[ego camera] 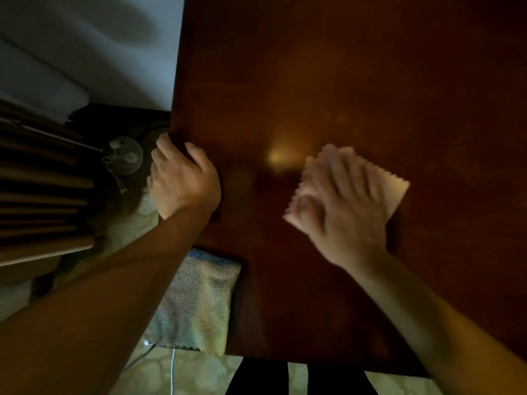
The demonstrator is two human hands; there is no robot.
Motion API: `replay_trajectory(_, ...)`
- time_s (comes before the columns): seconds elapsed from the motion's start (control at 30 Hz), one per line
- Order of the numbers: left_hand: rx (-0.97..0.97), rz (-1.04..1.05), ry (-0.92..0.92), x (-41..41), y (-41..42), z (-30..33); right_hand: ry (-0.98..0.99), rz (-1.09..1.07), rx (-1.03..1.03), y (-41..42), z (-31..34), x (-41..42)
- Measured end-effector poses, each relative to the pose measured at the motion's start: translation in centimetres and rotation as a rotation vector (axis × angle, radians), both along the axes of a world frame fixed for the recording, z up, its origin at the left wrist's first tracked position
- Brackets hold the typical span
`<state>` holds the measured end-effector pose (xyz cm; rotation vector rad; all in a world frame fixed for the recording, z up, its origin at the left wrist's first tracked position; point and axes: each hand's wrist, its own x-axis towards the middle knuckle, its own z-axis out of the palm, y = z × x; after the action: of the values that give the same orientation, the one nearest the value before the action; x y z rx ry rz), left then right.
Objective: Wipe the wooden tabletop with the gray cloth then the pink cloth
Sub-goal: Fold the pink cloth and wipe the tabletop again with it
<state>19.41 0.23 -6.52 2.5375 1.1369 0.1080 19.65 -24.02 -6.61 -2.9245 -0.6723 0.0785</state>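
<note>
Pink cloth (395,192) lies flat on the dark wooden bench (356,81), right of the middle of the view, with its zigzag-cut edges showing beyond the fingers and one bare corner pointing to the right. The right hand (342,201) is spread palm down on top of it, fingers splayed and pressing the cloth against the wood rather than gripping it; the hand and the cloth's near edge are smeared with motion blur. A small bright glare spot sits on the polished surface just left of the fingertips. The left hand (182,181) rests at the bench's left edge, palm down and loosely curled, with the thumb on the top and the fingers bent over the side, so it braces on the wood and holds no cloth. Gray cloth (196,303) lies at the near left corner of the bench, below the left forearm, well apart from the pink one; it is folded into a rough rectangle and its near end hangs past the bench's front edge. Beyond the left edge, on the floor, are a small round clear thing with a cord (125,155), the slats of a wooden piece of furniture (42,195), and a white cable (172,372) over a pale patterned rug (199,374).
</note>
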Motion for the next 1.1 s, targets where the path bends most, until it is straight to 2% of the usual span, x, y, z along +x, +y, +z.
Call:
replay_trajectory(0.1,-0.010,-0.012,-0.007,-0.1,0.1,0.1,-0.002,-0.153,-0.005,-1.0,0.2,2.2)
replay_trajectory(0.23,-0.011,-0.006,0.002,0.0,0.0,0.2,0.024,-0.251,-0.036,1.1,0.5,2.5)
replay_trajectory(0.33,-0.012,-0.006,0.001,0.0,-0.2,0.3,0.034,-0.202,-0.051,3.3,0.7,2.4)
replay_trajectory(0.5,-0.015,-0.006,0.011,0.0,-0.1,0.3,0.067,0.024,-0.037,3.7,0.5,4.2)
replay_trajectory(0.57,-0.017,-0.002,0.016,0.0,-0.1,0.4,0.087,0.007,-0.004,1.9,0.4,5.9)
replay_trajectory(0.63,-0.019,-0.005,0.017,0.0,-0.1,0.4,0.064,-0.098,0.020,0.5,0.5,7.3)
replay_trajectory(0.8,-0.014,-0.002,0.029,0.0,-0.1,0.5,0.026,-0.207,-0.007,2.4,0.6,7.6)
replay_trajectory(0.97,-0.011,0.004,0.029,0.1,-0.2,0.5,0.033,-0.120,0.012,5.3,0.4,8.0)
replay_trajectory(1.1,-0.012,0.008,0.032,0.1,-0.2,0.6,0.036,-0.038,0.065,3.4,0.2,9.6)
